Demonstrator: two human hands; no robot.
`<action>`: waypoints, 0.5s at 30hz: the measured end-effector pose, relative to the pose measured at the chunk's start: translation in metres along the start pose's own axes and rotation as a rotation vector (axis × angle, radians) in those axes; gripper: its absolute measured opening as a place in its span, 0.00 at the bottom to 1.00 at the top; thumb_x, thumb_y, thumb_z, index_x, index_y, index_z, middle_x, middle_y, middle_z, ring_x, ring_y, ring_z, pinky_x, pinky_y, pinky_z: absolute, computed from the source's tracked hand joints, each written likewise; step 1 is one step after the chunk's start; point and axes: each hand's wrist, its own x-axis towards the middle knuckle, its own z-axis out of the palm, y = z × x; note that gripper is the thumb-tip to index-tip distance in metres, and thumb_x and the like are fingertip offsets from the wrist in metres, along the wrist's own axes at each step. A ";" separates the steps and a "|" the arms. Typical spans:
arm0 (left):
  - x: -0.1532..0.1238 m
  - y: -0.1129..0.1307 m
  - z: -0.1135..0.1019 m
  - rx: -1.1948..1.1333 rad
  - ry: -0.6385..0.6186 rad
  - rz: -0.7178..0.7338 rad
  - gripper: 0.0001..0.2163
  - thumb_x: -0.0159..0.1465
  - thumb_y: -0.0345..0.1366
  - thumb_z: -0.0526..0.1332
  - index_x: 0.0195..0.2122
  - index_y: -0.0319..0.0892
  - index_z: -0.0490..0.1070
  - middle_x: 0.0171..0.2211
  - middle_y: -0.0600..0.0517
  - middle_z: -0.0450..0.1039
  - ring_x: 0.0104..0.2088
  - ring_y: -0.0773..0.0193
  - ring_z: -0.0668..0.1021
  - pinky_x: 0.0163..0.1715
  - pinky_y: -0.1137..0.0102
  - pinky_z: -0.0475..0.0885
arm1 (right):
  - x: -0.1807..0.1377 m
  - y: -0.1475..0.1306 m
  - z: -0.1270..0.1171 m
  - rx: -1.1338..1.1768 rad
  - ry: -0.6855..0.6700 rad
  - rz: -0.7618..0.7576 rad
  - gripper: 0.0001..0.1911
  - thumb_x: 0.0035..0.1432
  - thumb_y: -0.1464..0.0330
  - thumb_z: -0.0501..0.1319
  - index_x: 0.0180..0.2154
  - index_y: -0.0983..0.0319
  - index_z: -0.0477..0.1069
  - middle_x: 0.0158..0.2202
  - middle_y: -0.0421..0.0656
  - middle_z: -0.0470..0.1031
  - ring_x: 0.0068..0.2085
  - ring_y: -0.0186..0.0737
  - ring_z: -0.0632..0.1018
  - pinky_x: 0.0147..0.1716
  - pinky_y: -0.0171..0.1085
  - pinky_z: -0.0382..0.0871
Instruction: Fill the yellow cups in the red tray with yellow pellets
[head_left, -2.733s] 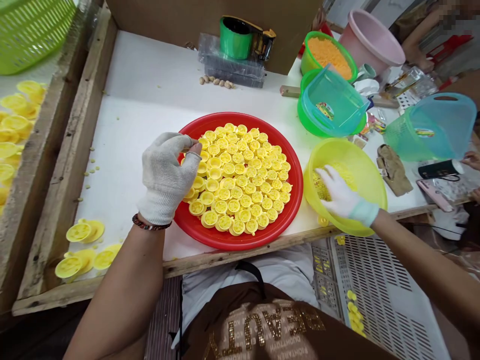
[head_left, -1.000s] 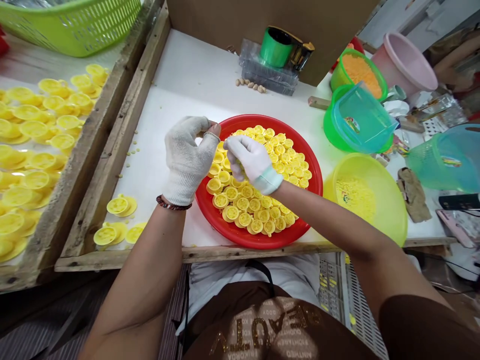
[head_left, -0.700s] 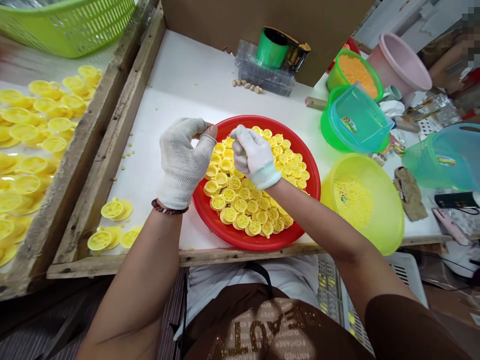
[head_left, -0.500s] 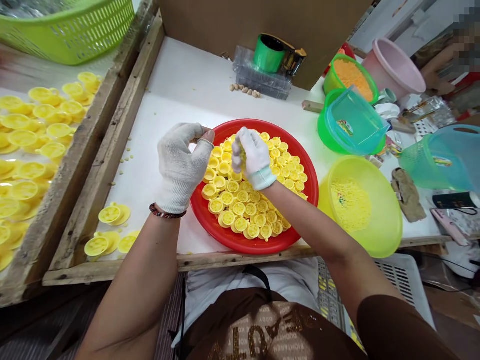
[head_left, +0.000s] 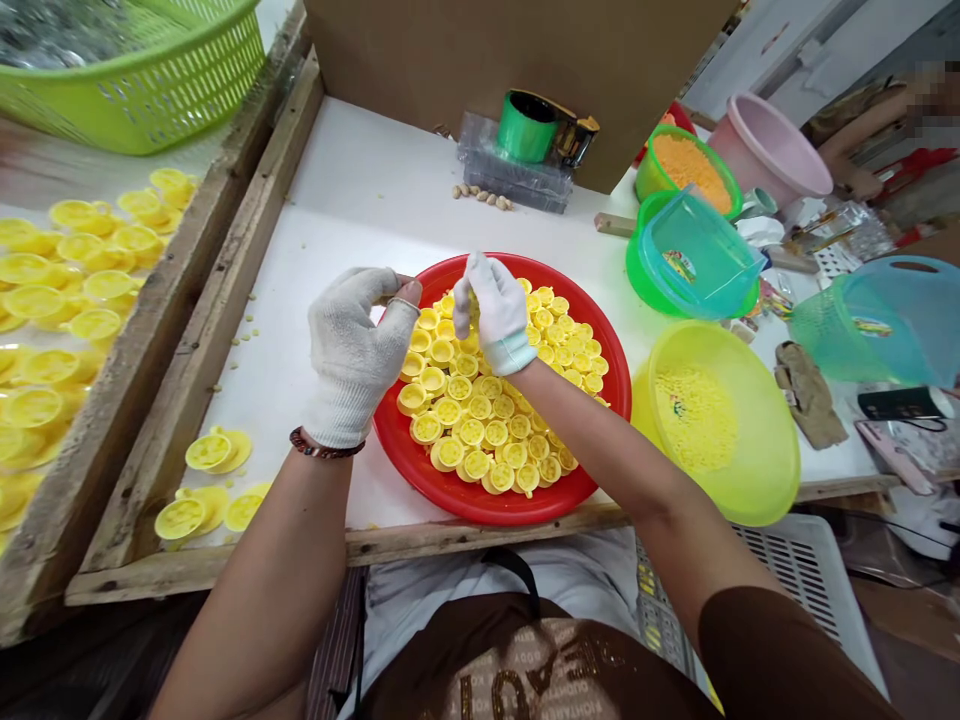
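Observation:
A round red tray [head_left: 390, 455] full of small yellow toy cups on saucers [head_left: 480, 433] lies before me on the white table. Over its left rim is my left hand [head_left: 356, 345], in a white glove with a bare thumb tip. Its thumb and forefinger are pinched together; whatever may be between them is too small to name. My right hand [head_left: 496, 310], also gloved, hovers above the far part of the cups with its fingers curled in. What those fingers hold is hidden, though some yellow shows beside them. More yellow cups [head_left: 208, 450] sit left of the tray.
Right of the tray stands a yellow bowl [head_left: 765, 440] of small yellow pieces. Behind it are a green container [head_left: 645, 265] and a bowl of orange pieces [head_left: 690, 170]. A tape dispenser [head_left: 527, 130] sits at the back. Wooden rails [head_left: 206, 290] edge the left side.
The view has shifted slightly, so the table appears lower and further left. My right hand has risen a little relative to the tray. Both hands keep nearly the same closed shape.

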 end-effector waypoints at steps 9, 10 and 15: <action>-0.002 -0.002 0.003 0.033 -0.044 -0.017 0.07 0.66 0.40 0.61 0.35 0.46 0.76 0.36 0.53 0.79 0.37 0.62 0.78 0.41 0.65 0.72 | 0.008 -0.055 -0.050 0.167 0.165 0.141 0.33 0.62 0.41 0.59 0.25 0.58 0.49 0.18 0.30 0.49 0.16 0.27 0.50 0.15 0.32 0.47; -0.002 -0.001 0.003 0.035 -0.048 -0.014 0.07 0.66 0.40 0.61 0.35 0.46 0.76 0.36 0.53 0.79 0.37 0.62 0.78 0.41 0.65 0.72 | 0.004 -0.072 -0.071 0.140 0.177 0.144 0.33 0.61 0.40 0.59 0.25 0.57 0.47 0.18 0.30 0.46 0.16 0.27 0.48 0.15 0.33 0.45; -0.002 0.004 0.001 0.033 -0.038 0.024 0.07 0.66 0.41 0.61 0.35 0.46 0.77 0.36 0.52 0.79 0.38 0.61 0.78 0.41 0.64 0.72 | -0.060 -0.120 -0.222 -0.533 0.393 0.014 0.27 0.63 0.39 0.51 0.29 0.55 0.58 0.21 0.35 0.56 0.17 0.32 0.57 0.16 0.37 0.54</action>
